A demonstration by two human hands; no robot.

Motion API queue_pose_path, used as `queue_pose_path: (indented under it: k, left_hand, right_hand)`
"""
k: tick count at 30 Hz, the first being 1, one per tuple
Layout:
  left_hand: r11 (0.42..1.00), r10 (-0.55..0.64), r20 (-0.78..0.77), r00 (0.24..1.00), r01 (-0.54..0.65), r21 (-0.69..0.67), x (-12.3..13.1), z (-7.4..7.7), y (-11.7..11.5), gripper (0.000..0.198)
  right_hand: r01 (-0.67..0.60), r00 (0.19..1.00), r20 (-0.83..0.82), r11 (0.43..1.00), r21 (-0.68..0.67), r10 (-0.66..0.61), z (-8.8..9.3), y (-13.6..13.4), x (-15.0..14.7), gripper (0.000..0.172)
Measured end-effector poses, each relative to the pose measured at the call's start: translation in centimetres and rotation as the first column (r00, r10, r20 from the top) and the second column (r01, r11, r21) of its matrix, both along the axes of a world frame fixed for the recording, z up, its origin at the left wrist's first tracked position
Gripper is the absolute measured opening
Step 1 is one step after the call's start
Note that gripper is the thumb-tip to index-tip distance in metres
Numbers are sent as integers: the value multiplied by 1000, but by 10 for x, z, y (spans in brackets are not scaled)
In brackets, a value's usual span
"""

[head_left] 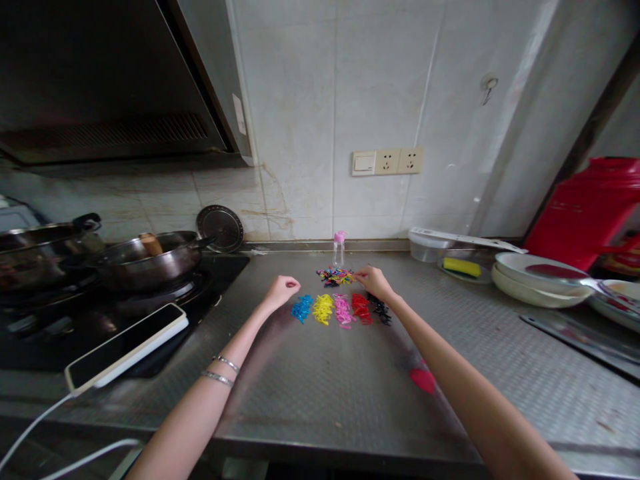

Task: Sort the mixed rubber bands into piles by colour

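Observation:
Small thin coloured pieces, like little rubber bands, lie on the metal counter in a mixed pile (336, 275). In front of it runs a row of separate heaps: blue (302, 309), yellow (323, 309), pink (343, 310), red (361, 309) and black (381, 311). My right hand (375, 283) pinches at the right edge of the mixed pile; what is between its fingertips is too small to make out. Left of the pile and just above the blue heap, my left hand (283, 291) is closed with curled fingers, their contents hidden. A clear bottle with a pink cap (339, 250) stands behind the pile.
At left are a stove with a pan (150, 263) and a phone (127, 343) with a white cable. On the right stand a plastic container (427, 248), a yellow sponge (461, 267), stacked bowls (535, 287), a cleaver-like blade (580, 337) and a red thermos (583, 213).

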State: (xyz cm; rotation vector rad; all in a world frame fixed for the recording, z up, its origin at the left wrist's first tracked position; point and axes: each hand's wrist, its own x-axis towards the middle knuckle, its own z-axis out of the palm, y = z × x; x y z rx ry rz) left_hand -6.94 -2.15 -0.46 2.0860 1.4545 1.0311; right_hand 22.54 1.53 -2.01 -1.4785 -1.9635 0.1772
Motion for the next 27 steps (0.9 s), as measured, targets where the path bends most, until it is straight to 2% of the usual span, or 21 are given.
queue_pose_path:
  k: [7, 10, 14, 18, 22, 27]
  left_hand:
    - [1000, 1, 2, 1000, -1, -15, 0, -3, 0, 17]
    - [1000, 8, 7, 1000, -8, -20, 1, -3, 0, 17]
    - [1000, 13, 19, 1000, -12, -26, 4, -5, -2, 17]
    - [1000, 9, 37, 999, -8, -29, 8, -6, -1, 17]
    - [1000, 2, 27, 1000, -2, -27, 13, -8, 5, 18]
    - [999, -35, -17, 999, 34, -19, 22, -12, 25, 20]
  right_hand:
    - [-99, 986, -124, 990, 102, 111, 4, -20, -16, 20]
    - [-195, 967, -139, 972, 131, 213, 11, -33, -32, 21]
    - [-357, 926, -76, 922, 151, 371, 18, -47, -54, 20]
    - [-481, 874, -6, 867, 128, 486, 16, -55, -68, 18]
    - [-515, 857, 21, 854, 81, 515, 14, -56, -69, 18]
    - [-433, 896, -42, 891, 135, 442, 20, -50, -54, 18]
